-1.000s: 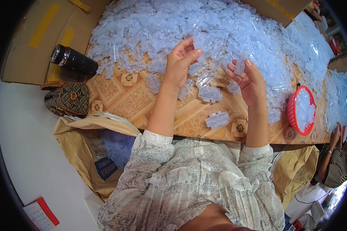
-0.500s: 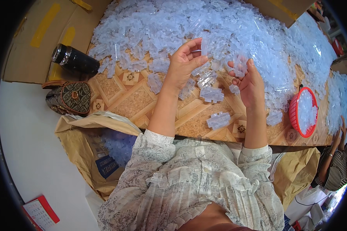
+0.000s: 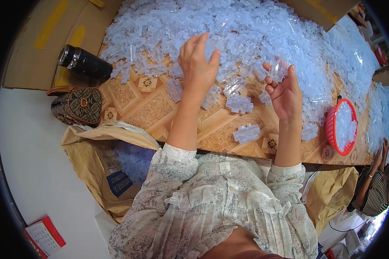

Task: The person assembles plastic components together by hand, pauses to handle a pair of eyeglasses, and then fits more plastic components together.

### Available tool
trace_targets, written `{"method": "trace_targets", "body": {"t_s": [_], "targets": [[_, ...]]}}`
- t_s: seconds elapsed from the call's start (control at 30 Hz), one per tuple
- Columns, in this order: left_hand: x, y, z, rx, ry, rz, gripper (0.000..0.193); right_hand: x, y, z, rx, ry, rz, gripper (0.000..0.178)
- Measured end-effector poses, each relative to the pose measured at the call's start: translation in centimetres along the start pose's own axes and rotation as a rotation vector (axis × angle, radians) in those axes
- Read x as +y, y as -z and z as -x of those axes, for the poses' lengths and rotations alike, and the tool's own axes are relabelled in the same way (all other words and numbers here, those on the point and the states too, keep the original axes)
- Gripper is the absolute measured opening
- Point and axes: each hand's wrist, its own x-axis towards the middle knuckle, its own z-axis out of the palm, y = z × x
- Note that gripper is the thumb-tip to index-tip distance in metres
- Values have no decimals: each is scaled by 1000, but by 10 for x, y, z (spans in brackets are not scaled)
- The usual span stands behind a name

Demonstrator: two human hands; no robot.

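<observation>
Over the near part of a big heap of clear plastic pieces (image 3: pixel 168 26), my left hand (image 3: pixel 197 62) is raised with its thumb spread away from the fingers. I see nothing held in it, though the clear heap behind makes its fingertips hard to read. My right hand (image 3: pixel 286 93) is turned palm up, its fingers and thumb around a clear plastic piece (image 3: pixel 278 70). Between my forearms lie loose notched clear pieces, one a flat clear block (image 3: pixel 239 104) and another a clear block (image 3: pixel 247 134) nearer the table edge.
A black flask (image 3: pixel 88 64) and a patterned brown pouch (image 3: pixel 83 107) sit at the left by a cardboard box (image 3: pixel 39 56). A red basket (image 3: pixel 331 125) of clear pieces stands at the right. Paper sacks (image 3: pixel 84 159) hang below the table edge. Another person's arms (image 3: pixel 371 172) show far right.
My left hand has moved up and left, its fingers spreading; the clear piece it pinched no longer shows. My right hand has shifted slightly right, still holding its piece.
</observation>
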Motion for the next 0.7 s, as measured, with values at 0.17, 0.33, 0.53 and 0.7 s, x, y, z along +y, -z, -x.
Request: {"method": "trace_targets", "body": {"t_s": [0.17, 0.33, 0.53, 0.7], "targets": [[18, -29, -19, -257, -44, -206, 49, 0, 5, 3, -40, -11, -84, 43], [10, -52, -22, -306, -150, -343, 44, 0, 3, 11, -79, -10, -98, 44], [1, -38, -19, -193, -222, -236, 40, 2, 14, 9, -5, 2, -59, 45], [30, -7, -8, -390, 180, 485, 39, 8, -3, 6, 35, 37, 98, 48]]}}
